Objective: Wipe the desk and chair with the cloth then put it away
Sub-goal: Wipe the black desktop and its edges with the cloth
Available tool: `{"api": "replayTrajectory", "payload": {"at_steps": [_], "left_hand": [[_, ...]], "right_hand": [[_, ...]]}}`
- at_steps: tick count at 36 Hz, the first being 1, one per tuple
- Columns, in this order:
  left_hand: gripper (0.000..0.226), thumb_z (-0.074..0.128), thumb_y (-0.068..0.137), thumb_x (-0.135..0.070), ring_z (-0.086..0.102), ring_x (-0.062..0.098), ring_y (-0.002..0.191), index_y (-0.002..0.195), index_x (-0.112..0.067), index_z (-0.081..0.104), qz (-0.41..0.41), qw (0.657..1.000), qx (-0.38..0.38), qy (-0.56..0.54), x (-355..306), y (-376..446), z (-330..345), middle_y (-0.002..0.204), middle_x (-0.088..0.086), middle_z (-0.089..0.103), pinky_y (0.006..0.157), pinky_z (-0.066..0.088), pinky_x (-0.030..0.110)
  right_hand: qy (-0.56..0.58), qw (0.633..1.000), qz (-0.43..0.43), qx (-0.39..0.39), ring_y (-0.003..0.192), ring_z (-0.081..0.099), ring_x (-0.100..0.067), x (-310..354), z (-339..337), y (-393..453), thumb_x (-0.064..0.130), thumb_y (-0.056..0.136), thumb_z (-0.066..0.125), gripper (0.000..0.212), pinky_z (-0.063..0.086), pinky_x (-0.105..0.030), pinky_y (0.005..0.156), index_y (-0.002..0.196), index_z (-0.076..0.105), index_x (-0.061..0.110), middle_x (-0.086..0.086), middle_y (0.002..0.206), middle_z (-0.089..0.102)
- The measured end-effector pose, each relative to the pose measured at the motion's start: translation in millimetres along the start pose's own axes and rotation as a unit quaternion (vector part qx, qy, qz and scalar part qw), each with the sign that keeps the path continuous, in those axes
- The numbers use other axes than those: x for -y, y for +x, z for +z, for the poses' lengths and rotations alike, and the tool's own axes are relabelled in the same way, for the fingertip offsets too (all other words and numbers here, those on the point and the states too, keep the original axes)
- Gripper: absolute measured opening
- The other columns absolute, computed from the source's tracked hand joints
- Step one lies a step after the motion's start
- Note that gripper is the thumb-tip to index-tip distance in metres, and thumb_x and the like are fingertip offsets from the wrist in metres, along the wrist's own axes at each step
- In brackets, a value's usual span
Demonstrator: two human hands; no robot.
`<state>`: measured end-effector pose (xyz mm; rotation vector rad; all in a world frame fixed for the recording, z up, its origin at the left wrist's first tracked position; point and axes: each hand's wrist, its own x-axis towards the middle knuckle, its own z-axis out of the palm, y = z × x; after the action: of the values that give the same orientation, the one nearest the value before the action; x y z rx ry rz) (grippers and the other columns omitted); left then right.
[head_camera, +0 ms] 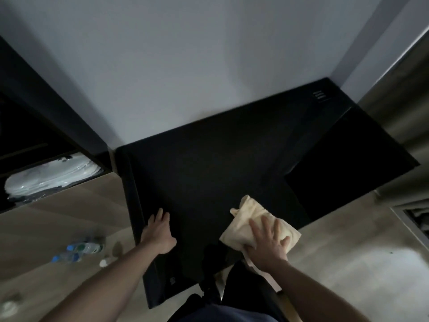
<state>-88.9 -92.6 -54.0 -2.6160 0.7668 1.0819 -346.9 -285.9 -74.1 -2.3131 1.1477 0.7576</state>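
Plastic bottles left of desk

Dim, grainy view; soft light is falling on the wall at upper centre, the black desk is losing detail, and edges are bending and blurring toward the corners.

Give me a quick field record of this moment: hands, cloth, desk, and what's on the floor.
right hand: right hand lies flat with spread fingers, pressing the cloth onto the desk
left hand: left hand rests open on the desk near its left edge
cloth: pale yellow, crumpled, near the desk's front edge
desk: black desk set against the wall
floor: plastic bottles lying left of the desk
chair: cannot tell
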Motion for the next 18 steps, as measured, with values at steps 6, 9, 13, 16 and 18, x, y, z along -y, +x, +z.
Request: {"api": "replayTrajectory", "payload": {"at_steps": [6, 9, 13, 16, 18], "left_hand": [[0.095, 0.063, 0.092, -0.032, 0.000, 0.031, 0.157, 0.164, -0.020, 0.001, 0.054, 0.998, 0.020, -0.003, -41.9, -6.7, 2.5, 0.170, 0.003, -0.014, 0.124, 0.024, 0.042], [0.097, 0.065, 0.092, -0.034, 0.000, 0.032, 0.156, 0.164, -0.021, 0.001, 0.073, 0.997, 0.029, -0.004, -61.3, -7.9, 2.7, 0.170, 0.004, -0.015, 0.124, 0.022, 0.043], [0.099, 0.067, 0.091, -0.034, -0.001, 0.032, 0.157, 0.164, -0.021, 0.001, 0.093, 0.995, 0.037, 0.006, -86.4, -9.1, -0.2, 0.170, 0.003, -0.016, 0.124, 0.021, 0.042], [0.100, 0.066, 0.091, -0.034, -0.002, 0.033, 0.157, 0.164, -0.022, -0.001, 0.096, 0.994, 0.042, 0.014, -105.7, -5.9, -4.9, 0.170, 0.004, -0.017, 0.124, 0.022, 0.042], [0.100, 0.066, 0.091, -0.033, -0.003, 0.033, 0.156, 0.163, -0.021, -0.002, 0.095, 0.994, 0.045, 0.011, -120.7, -0.8, -7.6, 0.169, 0.004, -0.017, 0.125, 0.022, 0.042]], "right_hand": [[0.053, 0.994, 0.097, 0.001, 0.148, -0.019, -0.044, 49.5, -11.8, 6.7, 0.061, 0.089, 0.047, 0.079, 0.022, -0.073, 0.108, 0.153, 0.003, 0.047, 0.007, 0.163, -0.006], [0.057, 0.995, 0.077, 0.041, 0.146, -0.034, -0.047, 42.2, -8.9, 11.1, 0.065, 0.095, 0.041, 0.084, 0.013, -0.078, 0.111, 0.157, -0.012, 0.045, 0.005, 0.166, -0.024], [0.062, 0.995, 0.057, 0.054, 0.145, -0.038, -0.044, 16.1, -14.5, 19.5, 0.075, 0.090, 0.044, 0.094, 0.009, -0.079, 0.111, 0.158, -0.015, 0.046, 0.005, 0.165, -0.029], [0.066, 0.994, 0.063, 0.059, 0.144, -0.040, -0.044, -4.3, -24.3, 29.9, 0.077, 0.089, 0.044, 0.098, 0.007, -0.079, 0.111, 0.158, -0.017, 0.044, 0.004, 0.165, -0.031], [0.071, 0.993, 0.072, 0.062, 0.145, -0.040, -0.044, -21.5, -36.3, 38.4, 0.078, 0.089, 0.043, 0.098, 0.007, -0.079, 0.112, 0.158, -0.017, 0.044, 0.003, 0.165, -0.032]]}}
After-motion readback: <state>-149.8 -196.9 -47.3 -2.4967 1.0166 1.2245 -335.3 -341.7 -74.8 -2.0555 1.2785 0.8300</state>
